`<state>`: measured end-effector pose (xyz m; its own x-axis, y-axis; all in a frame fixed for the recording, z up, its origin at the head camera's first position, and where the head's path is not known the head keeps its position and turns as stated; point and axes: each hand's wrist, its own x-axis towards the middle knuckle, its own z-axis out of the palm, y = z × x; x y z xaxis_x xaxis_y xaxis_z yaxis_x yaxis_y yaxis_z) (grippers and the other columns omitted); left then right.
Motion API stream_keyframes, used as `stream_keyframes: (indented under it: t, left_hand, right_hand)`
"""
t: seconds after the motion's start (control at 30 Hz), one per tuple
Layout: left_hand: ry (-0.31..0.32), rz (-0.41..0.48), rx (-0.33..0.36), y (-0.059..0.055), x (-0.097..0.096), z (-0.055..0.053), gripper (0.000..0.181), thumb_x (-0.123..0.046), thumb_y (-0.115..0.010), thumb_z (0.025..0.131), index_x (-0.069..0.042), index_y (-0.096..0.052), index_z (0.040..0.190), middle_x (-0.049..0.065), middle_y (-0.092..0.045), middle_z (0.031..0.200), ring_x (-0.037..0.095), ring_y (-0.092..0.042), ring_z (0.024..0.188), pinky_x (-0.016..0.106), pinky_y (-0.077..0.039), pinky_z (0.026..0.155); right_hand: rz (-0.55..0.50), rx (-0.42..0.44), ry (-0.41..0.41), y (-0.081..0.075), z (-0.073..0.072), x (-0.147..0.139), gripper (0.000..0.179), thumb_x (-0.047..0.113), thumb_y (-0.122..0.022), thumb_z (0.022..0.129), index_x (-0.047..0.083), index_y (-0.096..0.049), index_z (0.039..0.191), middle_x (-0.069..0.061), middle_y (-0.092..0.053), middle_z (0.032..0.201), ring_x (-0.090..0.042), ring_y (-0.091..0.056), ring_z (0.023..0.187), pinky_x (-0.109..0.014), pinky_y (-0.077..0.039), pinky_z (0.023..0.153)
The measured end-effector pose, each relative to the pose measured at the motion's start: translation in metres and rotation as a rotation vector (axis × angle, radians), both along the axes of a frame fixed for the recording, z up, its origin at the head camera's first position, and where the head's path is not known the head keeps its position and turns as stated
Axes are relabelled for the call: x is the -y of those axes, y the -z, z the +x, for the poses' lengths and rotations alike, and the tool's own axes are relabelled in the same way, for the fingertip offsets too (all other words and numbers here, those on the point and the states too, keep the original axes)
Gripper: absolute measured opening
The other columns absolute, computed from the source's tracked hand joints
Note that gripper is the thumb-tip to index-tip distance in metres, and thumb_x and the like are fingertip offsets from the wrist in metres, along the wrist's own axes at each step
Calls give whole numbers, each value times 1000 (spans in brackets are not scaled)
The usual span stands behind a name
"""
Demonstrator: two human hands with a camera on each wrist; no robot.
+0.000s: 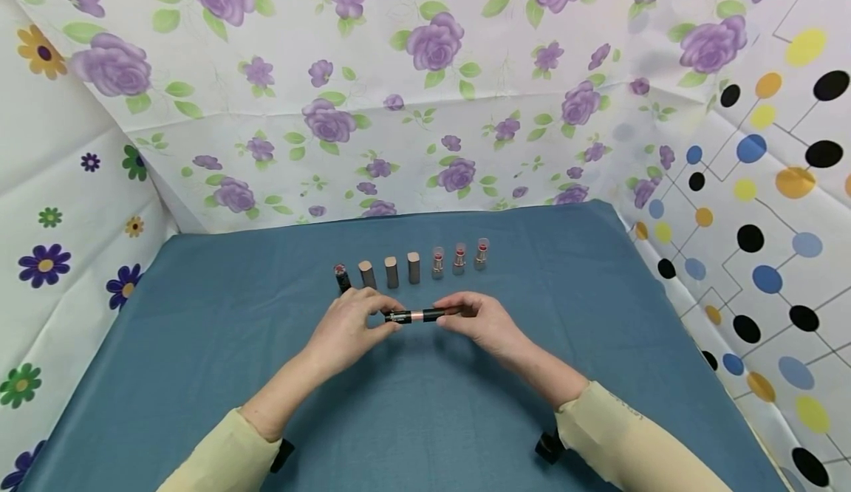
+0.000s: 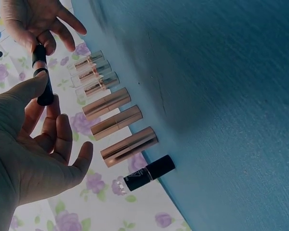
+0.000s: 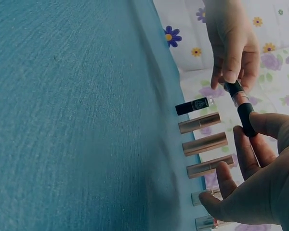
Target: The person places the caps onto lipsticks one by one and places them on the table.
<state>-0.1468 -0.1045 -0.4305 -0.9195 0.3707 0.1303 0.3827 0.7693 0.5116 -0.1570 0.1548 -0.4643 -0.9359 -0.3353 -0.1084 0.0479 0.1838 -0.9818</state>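
Both hands hold a black lipstick tube [image 1: 417, 316] with a rose-gold band at its middle, level above the cloth. My left hand [image 1: 346, 329] pinches one end between thumb and fingers. At the other end, my right hand [image 1: 485, 323] pinches the tube the same way. In the left wrist view the lipstick [image 2: 46, 91] runs from one hand to the other, with the left thumb on its side. In the right wrist view, the right thumb and fingertips grip the lower black part of the lipstick [image 3: 246, 119].
Behind the hands stands a row of lipsticks: a black one [image 1: 342, 278] at left, three rose-gold tubes [image 1: 391, 273], then three with clear caps [image 1: 459, 259]. Blue cloth [image 1: 199, 352] covers the table. Flowered sheeting [image 1: 399, 108] hangs behind, dotted sheeting [image 1: 764, 255] at right.
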Motion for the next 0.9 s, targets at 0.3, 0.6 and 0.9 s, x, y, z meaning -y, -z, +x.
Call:
stream_keyframes:
  t: [0.3, 0.6, 0.9]
  left_hand:
    - [17, 17, -22, 2, -2, 1, 21, -23, -84, 88, -28, -77, 108, -10, -62, 97, 15, -48, 88, 42, -42, 82]
    - [24, 50, -18, 5, 0, 2, 21, -19, -83, 89, -25, -79, 108, -3, -58, 91, 14, -44, 80, 37, -39, 73]
    - [13, -11, 68, 5, -5, 2, 28, -34, -84, 87, -24, -76, 112, -11, -62, 97, 23, -56, 97, 45, -43, 87]
  right_hand:
    - [1, -15, 5, 3, 0, 5, 31, 21, -78, 94, 10, -74, 123, -5, -70, 116, -27, -63, 101, -57, -51, 93]
    - [36, -55, 16, 9, -1, 14, 26, 19, -77, 94, 11, -77, 119, -3, -70, 121, -21, -63, 107, -39, -54, 88]
    - [144, -141, 6, 2, -1, 10, 28, 24, -75, 96, 13, -76, 121, 3, -68, 125, -21, -59, 120, -44, -53, 93]
